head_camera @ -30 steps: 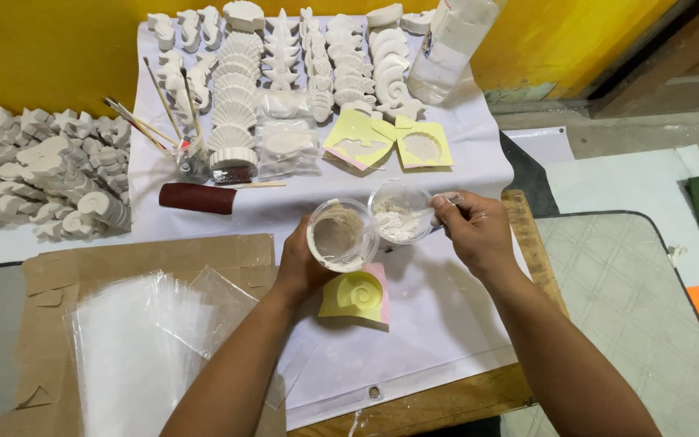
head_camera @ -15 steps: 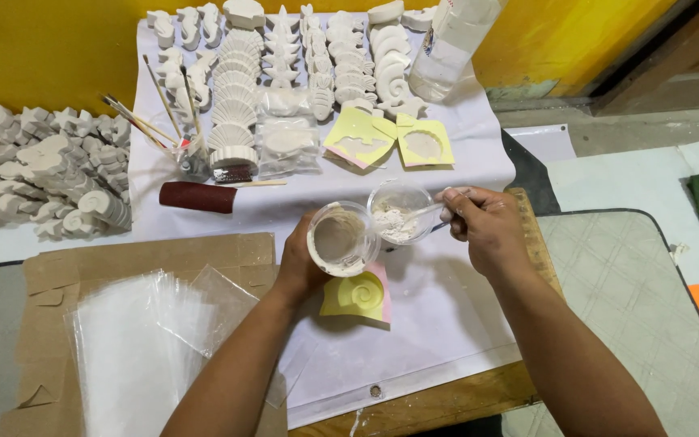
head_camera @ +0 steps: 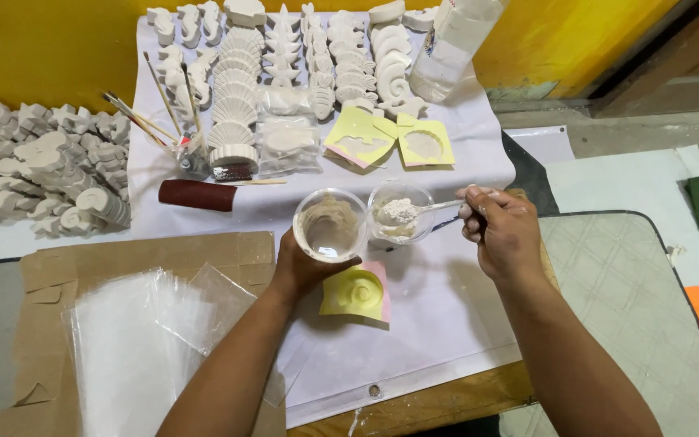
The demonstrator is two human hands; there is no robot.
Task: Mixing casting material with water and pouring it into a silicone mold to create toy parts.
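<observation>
My left hand (head_camera: 305,267) holds a clear plastic cup (head_camera: 330,226) with pale residue inside, tilted up above the white sheet (head_camera: 438,307). My right hand (head_camera: 502,231) grips a plastic spoon (head_camera: 426,208) heaped with white powder, its bowl over a second clear cup (head_camera: 400,212) of white powder that stands right beside the first. A yellow shell-shaped mould (head_camera: 355,293) lies on the sheet just below my left hand.
Rows of white plaster shells and sea figures (head_camera: 285,57) fill the back. Two more yellow moulds (head_camera: 390,139), a clear bottle (head_camera: 452,44), brushes in a jar (head_camera: 180,137), a dark red roll (head_camera: 198,195), plastic bags on cardboard (head_camera: 131,340) and piled casts (head_camera: 34,166) surround me.
The spoon in my right hand has lifted out of the powder cup with a heap of powder on it. My left hand keeps the other cup in nearly the same place.
</observation>
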